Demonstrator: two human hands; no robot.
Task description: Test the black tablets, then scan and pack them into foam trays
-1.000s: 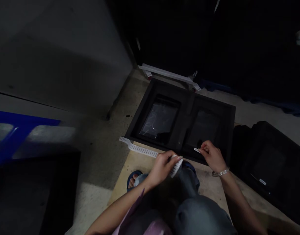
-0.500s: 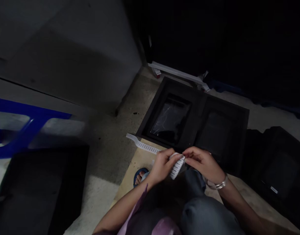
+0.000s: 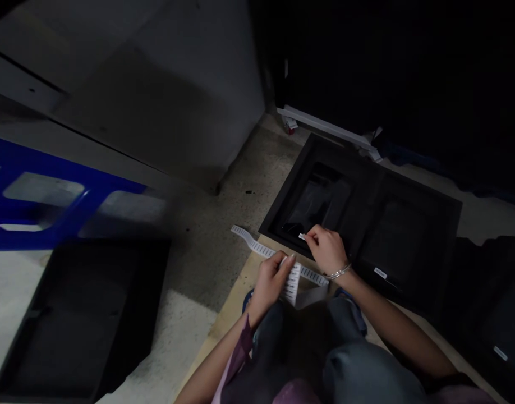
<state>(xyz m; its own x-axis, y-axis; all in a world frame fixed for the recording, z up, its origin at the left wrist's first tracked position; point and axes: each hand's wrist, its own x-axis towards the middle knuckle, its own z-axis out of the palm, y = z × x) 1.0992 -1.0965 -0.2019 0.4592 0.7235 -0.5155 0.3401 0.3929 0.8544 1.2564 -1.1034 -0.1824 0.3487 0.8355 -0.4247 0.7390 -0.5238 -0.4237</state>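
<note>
My left hand (image 3: 269, 283) is closed around a folded white strip of printed labels (image 3: 292, 283). One end of the strip trails left over the board, and another loop runs under my right wrist. My right hand (image 3: 328, 249) is at the near edge of a black two-compartment tray (image 3: 369, 193), fingers pinched on a small white label (image 3: 302, 236). That label is at the near rim of the left compartment, where a glossy dark surface shows; whether it is fully stuck down I cannot tell. A similar label (image 3: 380, 273) lies at the near side of the right compartment.
A wooden board (image 3: 236, 297) lies beneath the tray. Another black tray (image 3: 488, 297) with a label is at the right, and a black bin (image 3: 76, 320) stands at the left near a blue plastic frame (image 3: 93, 207). A grey cabinet (image 3: 190, 101) rises behind.
My right hand has moved from the label strip forward to the tray's left compartment, carrying a label. My left hand keeps the strip. The view has shifted a little left.
</note>
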